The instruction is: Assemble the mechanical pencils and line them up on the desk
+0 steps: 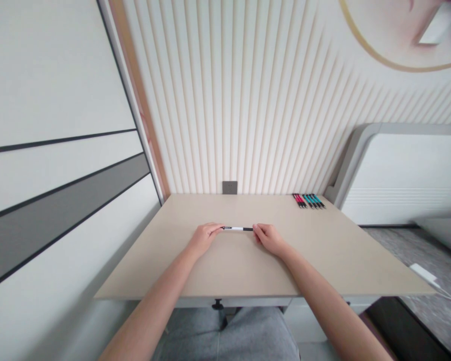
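2 bare forearms, the left forearm (146, 321) and the right forearm (334, 306), reach in from the bottom corners above grey knit trousers (225, 336). A small black knob (217, 304) sits under the front edge of the pale beige desk (323, 255). Both hands stand narrow over the middle of the desk, fingers curled inward. The left hand (205, 239) pinches one end of a slim black-and-white pen (237, 228), and the right hand (270, 239) meets its other end with the fingertips, so the pen spans the short gap between them, lying level. Holding it by the ends leaves the white middle bare; light, even pressure from both sides looks best for keeping it straight. Farther off, at the back right of the desk, a tidy row of pink and teal pens (308, 200) lies side by side, well apart from the hands. Beyond stand a grey wall socket plate (229, 187) and a ribbed cream wall panel (225, 100). To the right, a white charger (423, 273) lies on grey carpet (391, 240), and a white panel with a grey frame (398, 175) rises behind it.
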The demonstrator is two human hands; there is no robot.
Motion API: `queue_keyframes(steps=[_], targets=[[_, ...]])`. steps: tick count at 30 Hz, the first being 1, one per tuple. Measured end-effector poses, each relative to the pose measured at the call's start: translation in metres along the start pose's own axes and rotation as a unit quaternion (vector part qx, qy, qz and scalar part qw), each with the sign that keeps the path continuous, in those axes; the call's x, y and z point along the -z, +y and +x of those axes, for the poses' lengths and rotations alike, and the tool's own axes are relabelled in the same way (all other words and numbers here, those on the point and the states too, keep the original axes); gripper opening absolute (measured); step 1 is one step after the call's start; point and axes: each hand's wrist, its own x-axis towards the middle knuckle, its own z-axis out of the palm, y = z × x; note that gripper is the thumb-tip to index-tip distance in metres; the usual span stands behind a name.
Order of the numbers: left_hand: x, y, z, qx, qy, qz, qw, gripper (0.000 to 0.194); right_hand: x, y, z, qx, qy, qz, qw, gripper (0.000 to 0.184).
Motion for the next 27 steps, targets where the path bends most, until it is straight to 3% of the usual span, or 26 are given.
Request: queue_keyframes(steps=[7, 13, 20, 27], targets=[[-0.0012, -0.0024, -0.0006, 0.021, 0.013, 0.011, 1.000, 0.025, 0.0002, -0.0038, -0.0009, 0.039, 0.008, 0.004, 0.999, 0.030], [-0.0012, 0.0007, -0.0005, 0.037, 0.008, 0.001, 0.999, 0.024, 0.0000, -0.0023, 0.0013, 0.047, 0.053, 0.015, 0.997, 0.029], [0.0006, 0.0032, 0.0001, 0.043, 0.005, 0.000, 0.999, 0.024, -0.0004, 0.0043, 0.0047, 0.011, 0.070, 0.030, 0.997, 0.023], [0.0016, 0.0024, 0.0004, 0.033, 0.000, 0.008, 0.999, 0.023, 0.0012, -0.0012, 0.0015, 0.017, 0.029, -0.035, 0.999, 0.040]])
